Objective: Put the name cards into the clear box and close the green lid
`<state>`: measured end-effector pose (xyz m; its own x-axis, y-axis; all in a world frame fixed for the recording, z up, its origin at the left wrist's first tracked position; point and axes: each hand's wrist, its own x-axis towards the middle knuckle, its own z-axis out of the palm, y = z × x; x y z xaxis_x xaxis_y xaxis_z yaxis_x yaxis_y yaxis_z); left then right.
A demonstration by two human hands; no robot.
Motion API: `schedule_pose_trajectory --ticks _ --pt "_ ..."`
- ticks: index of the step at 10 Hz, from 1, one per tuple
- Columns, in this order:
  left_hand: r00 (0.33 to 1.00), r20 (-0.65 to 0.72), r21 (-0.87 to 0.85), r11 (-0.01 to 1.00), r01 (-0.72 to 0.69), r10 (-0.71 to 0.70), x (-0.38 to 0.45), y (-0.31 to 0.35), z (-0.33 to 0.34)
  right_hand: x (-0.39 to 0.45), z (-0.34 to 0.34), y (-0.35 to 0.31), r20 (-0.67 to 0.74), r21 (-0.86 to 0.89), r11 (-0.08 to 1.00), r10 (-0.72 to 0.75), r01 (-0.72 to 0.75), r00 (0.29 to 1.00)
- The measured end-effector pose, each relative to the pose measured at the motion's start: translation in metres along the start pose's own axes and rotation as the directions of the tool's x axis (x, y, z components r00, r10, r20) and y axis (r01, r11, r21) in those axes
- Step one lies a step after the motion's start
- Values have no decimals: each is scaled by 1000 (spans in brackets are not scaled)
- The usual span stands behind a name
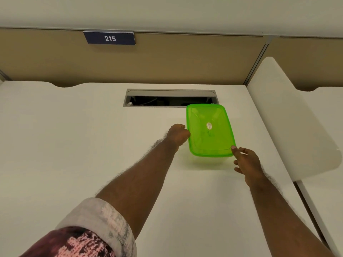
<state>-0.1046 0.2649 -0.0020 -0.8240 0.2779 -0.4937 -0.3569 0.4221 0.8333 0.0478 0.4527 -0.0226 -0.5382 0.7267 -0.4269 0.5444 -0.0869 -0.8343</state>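
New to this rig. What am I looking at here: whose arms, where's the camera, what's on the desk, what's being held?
There is no robot. A person wears one wide-angle camera on the head, looking forward and down, so the arms reaching in from the bottom are their own. The left hand is closed against the left edge of the green lid. The right hand touches the lid's near right corner with its fingertips. The lid sits over a clear box, barely visible beneath it. They rest on a white desk, just in front of an open cable slot. A sign reading 215 hangs on the partition. No name cards are visible.
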Motion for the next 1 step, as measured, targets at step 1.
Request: schedule_pose_trajectory --ticks 1 --pt "992 -91 163 984 -73 88 -4 -2 -12 -5 -6 -6 -153 -248 944 -261 218 953"
